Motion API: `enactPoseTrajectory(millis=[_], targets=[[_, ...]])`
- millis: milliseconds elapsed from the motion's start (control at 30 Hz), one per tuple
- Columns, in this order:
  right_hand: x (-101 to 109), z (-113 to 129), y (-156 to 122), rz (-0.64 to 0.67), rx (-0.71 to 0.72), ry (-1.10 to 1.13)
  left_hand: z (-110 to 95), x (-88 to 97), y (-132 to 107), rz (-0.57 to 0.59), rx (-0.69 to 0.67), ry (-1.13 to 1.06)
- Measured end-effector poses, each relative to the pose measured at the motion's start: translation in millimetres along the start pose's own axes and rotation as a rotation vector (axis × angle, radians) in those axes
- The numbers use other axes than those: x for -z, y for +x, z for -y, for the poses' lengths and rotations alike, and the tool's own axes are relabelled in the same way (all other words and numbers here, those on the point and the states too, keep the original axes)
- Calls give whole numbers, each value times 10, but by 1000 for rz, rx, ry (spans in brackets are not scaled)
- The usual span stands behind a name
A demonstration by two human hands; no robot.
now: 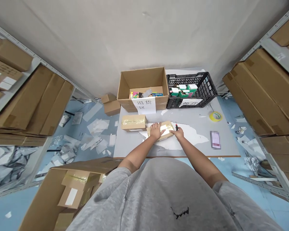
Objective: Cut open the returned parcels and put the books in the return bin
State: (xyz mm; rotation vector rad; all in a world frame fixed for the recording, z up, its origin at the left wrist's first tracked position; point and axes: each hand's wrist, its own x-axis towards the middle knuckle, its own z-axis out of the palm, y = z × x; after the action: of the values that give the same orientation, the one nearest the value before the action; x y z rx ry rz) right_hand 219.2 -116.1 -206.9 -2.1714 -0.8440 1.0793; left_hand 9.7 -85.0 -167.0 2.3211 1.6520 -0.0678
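A small cardboard box [168, 126], taped and bearing a white label, lies slightly turned on the table. My left hand [155, 131] grips its left end, fingers over the top. At its right end is my right hand [179, 132], closed around a slim box cutter [176, 127] with a red and black handle, its thin tip pointing away from me. The right hand's fingers are close to the box edge; whether they touch it is hard to tell. Beneath the box spreads torn white paper [191, 136]. Left of it stands another taped cardboard box [134, 122].
An open carton [125, 103] with a paper sign and a black plastic crate [208, 89] of green-white boxes stand at the back. Yellow tape [215, 116] and a blurred phone-like item [215, 140] lie right. A large carton [38, 199] of boxes is lower left; loaded shelves flank both sides.
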Motion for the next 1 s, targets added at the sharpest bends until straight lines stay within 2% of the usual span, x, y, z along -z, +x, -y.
enactPoseTrajectory(millis=[233,433,567,700,833,1000], targets=[[-16,24,4,-30,41,-90,-57,41,75,51,-61,34],[26,84,-104,-18,99,-151,-252,-1,249,15,-247,46],[165,3,-250,-70,85,23,-348,-68,308,6,-251,47],[292,-93,-430,58,86,248,-382,-80,327,25,-231,37],[207,-29,-583,119,14,292,-414,-72,372,57,-201,56],[9,177,-639,88,-44,176,-431,-116,409,87,-202,75]])
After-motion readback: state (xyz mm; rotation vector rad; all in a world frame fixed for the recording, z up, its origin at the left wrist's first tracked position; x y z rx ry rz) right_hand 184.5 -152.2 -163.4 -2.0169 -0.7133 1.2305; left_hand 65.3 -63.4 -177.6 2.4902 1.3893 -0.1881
